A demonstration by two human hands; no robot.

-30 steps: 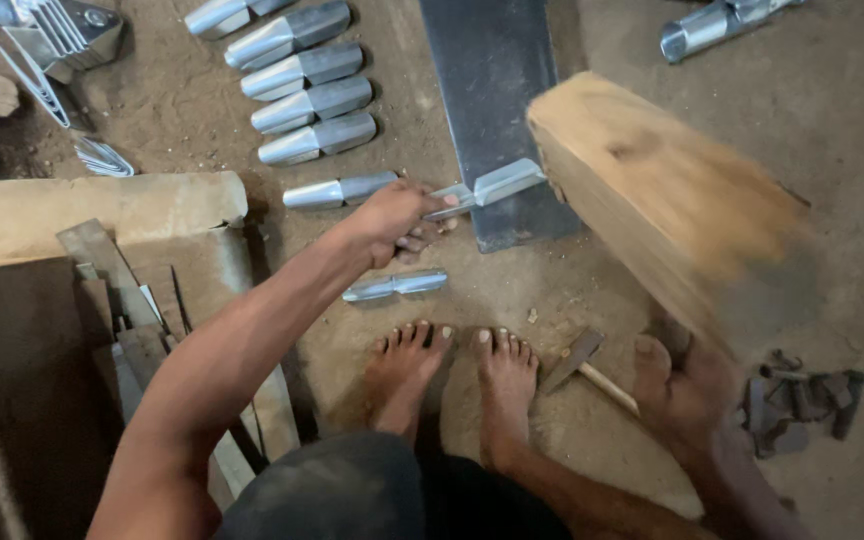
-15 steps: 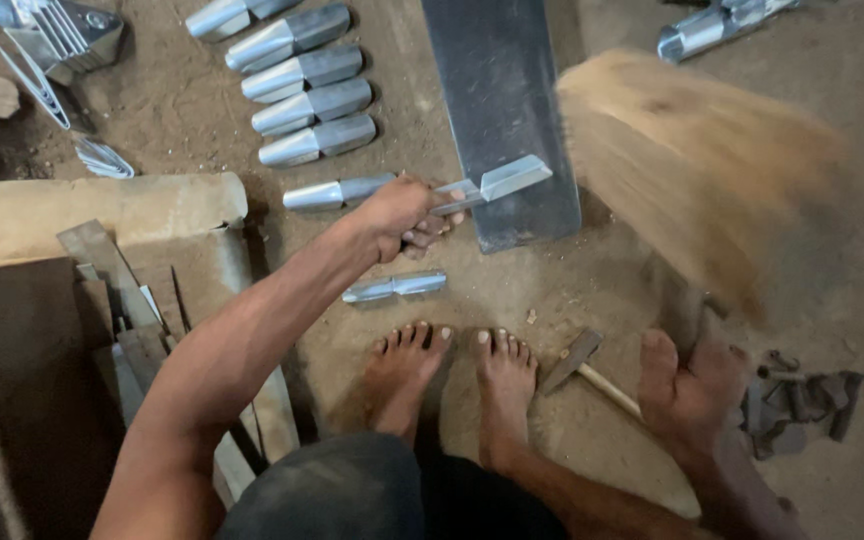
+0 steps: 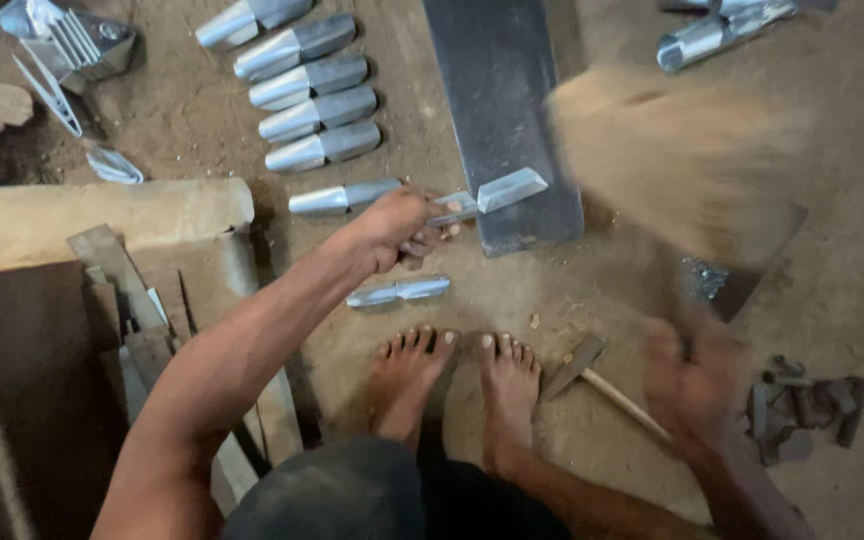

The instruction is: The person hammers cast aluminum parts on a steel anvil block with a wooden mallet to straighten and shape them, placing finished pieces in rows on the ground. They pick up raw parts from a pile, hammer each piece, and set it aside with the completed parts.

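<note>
On steel slab (image 3: pixel 502 110), fingers (image 3: pixel 422 240) around metal piece (image 3: pixel 497 192)

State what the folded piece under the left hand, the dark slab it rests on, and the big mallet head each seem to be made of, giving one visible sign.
Folded piece: likely thin sheet metal, shiny silver with sharp creases. Dark slab: probably steel, flat, dull grey, straight-edged. Mallet head: apparently wood, pale tan, though motion-blurred. Left hand grips the piece; right hand swings the mallet.
</note>
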